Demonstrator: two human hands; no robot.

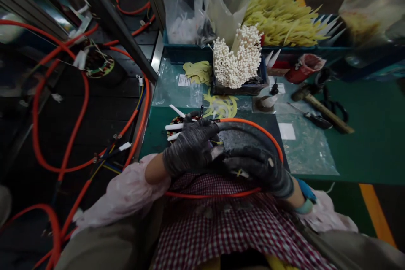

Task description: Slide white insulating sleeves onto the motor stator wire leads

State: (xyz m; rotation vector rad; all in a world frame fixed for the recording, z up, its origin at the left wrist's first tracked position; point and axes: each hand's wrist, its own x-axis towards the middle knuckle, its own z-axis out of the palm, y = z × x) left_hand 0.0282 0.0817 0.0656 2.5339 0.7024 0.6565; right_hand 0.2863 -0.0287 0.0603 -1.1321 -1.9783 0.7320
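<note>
My left hand (193,145), in a dark grey glove, is closed over the near side of what looks like a wound motor stator (171,138). White sleeves (174,127) stick out from its left side. My right hand (262,168), also gloved, has its fingers bent together to the left of its wrist; a small pale yellow piece shows under the fingertips, and what they grip is hidden. An orange cable (253,126) leaves the work beside my left hand and arches over to my right wrist. It shows again as a red-orange line across the checked apron (215,228).
Several orange cables (87,105) loop over the dark slatted surface at left, around another wound stator (99,63). Behind the work stand white-tipped sticks (237,57) in a bin and yellow strips (281,12). A hammer (329,112) and scissors (337,107) lie at right on the green bench (373,143).
</note>
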